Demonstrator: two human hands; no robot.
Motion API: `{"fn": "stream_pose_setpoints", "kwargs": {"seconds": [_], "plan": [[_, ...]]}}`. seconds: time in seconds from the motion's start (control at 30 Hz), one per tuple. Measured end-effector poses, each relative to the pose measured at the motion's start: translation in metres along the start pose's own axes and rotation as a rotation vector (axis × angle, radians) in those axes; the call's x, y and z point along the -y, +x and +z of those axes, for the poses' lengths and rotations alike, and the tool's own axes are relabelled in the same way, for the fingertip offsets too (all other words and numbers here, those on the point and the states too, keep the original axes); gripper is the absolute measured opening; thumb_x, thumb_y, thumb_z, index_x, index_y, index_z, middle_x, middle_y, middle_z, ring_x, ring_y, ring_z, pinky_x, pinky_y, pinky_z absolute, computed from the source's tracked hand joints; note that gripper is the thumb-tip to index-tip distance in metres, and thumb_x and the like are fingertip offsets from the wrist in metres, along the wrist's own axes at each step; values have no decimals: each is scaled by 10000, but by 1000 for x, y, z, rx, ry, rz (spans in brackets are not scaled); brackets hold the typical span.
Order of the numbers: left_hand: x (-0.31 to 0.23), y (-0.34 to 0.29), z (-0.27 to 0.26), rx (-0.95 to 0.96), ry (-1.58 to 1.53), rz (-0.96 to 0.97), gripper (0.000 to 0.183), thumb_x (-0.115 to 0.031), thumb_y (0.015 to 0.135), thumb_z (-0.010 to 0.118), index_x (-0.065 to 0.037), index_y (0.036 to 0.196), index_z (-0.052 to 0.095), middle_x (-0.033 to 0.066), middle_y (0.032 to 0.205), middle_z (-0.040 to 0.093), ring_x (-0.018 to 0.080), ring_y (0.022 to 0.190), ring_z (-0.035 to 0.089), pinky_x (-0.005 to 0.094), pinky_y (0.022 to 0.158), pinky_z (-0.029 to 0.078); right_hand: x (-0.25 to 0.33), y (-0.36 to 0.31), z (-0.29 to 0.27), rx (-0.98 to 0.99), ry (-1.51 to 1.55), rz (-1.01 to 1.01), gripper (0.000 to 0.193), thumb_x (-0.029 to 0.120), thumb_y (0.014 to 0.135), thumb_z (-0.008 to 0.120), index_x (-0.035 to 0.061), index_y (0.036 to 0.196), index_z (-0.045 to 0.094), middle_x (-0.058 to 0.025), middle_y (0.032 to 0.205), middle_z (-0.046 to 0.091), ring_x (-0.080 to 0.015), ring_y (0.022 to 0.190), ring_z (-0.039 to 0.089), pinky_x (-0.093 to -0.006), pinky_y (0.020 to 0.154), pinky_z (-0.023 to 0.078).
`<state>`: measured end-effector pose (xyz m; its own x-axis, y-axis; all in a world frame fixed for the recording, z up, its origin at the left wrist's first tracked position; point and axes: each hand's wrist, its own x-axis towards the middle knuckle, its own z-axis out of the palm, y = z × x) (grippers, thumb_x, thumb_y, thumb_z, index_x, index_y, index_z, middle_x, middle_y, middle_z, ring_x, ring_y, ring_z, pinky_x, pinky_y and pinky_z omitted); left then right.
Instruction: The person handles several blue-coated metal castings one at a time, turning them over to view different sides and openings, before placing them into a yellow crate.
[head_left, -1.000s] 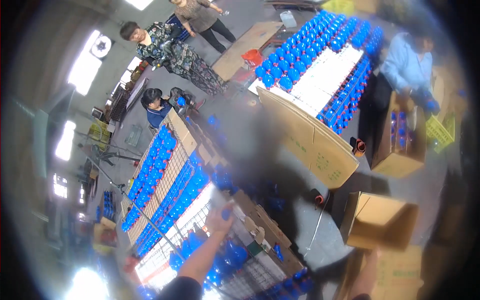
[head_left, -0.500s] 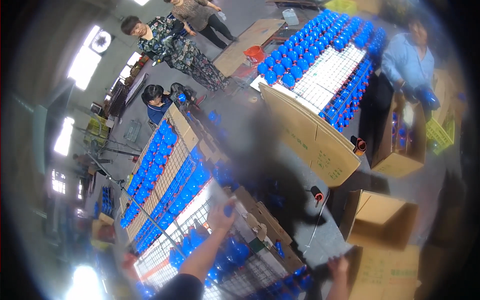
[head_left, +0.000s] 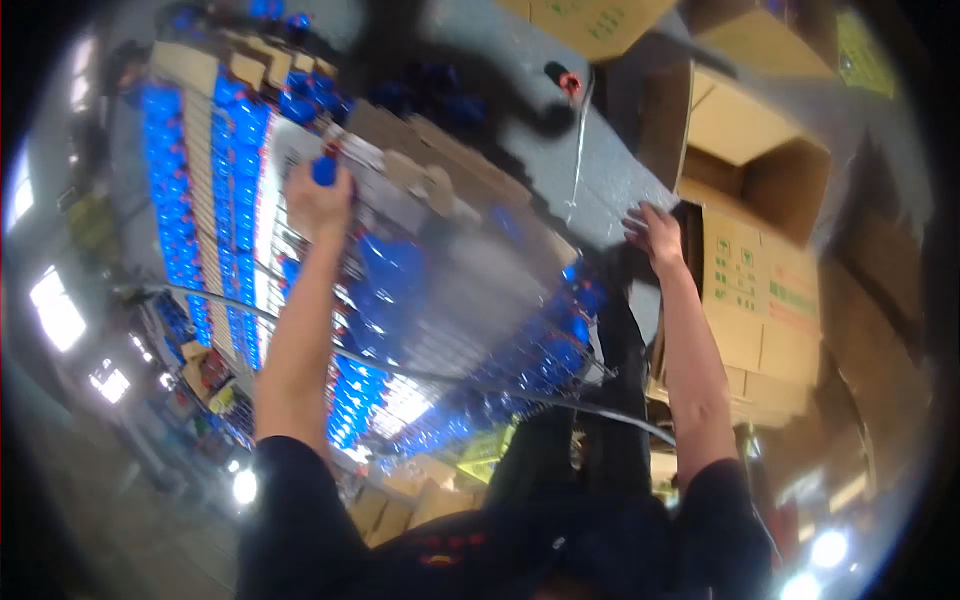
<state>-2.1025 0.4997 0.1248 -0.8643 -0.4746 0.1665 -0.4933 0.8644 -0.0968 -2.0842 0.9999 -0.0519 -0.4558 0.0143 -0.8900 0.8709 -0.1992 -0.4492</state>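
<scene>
My left hand (head_left: 318,205) reaches out over the rack on the left, its fingers closed round a small blue piece (head_left: 324,171) with a reddish end just beyond it. Blur hides what kind of piece it is. Below that hand, glossy blue rounded pieces (head_left: 390,275) crowd the wire rack. Out to the right, my right hand (head_left: 655,232) is held with its fingers apart and nothing in it. It is closest to the left edge of an open cardboard box (head_left: 760,215); whether it touches the box I cannot tell.
More rows of blue pieces with red ends (head_left: 170,190) stand at the far left. Torn cardboard (head_left: 435,150) lines the far side of the rack. A grey hose or rod (head_left: 440,377) crosses in front of me. A red-and-black tool (head_left: 568,82) lies on the floor beyond.
My view has swung down and to the right, bringing both forearms into sight. The left hand still grips the blue piece; the right hand stays open by the box.
</scene>
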Motion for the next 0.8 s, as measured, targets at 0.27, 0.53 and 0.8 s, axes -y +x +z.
{"fn": "stream_pose_setpoints", "kwargs": {"seconds": [0.27, 0.53, 0.8], "plan": [[15, -3, 15, 12, -90, -13, 412, -296, 724, 806, -87, 1062, 693, 112, 1010, 706, 288, 913, 680, 372, 826, 530, -86, 158, 119, 224, -249, 105, 374, 265, 930, 611, 30, 1220, 633, -84, 1032, 702, -175, 865, 696, -324, 649, 572], [13, -9, 10, 69, -265, -129, 333, -155, 809, 778, -18, 1080, 642, 62, 955, 649, 153, 864, 596, 287, 818, 482, -141, 296, 259, 219, -629, -412, 548, 355, 846, 677, 15, 1266, 592, -210, 1192, 660, -345, 1118, 632, -400, 971, 490], [7, -5, 7, 137, -279, -120, 278, -31, 820, 718, -2, 1072, 602, 53, 985, 593, 149, 901, 545, 269, 862, 442, -135, 326, 316, 371, -647, -432, 573, 301, 838, 734, 37, 1321, 573, -177, 1172, 679, -296, 1095, 651, -374, 952, 496]]}}
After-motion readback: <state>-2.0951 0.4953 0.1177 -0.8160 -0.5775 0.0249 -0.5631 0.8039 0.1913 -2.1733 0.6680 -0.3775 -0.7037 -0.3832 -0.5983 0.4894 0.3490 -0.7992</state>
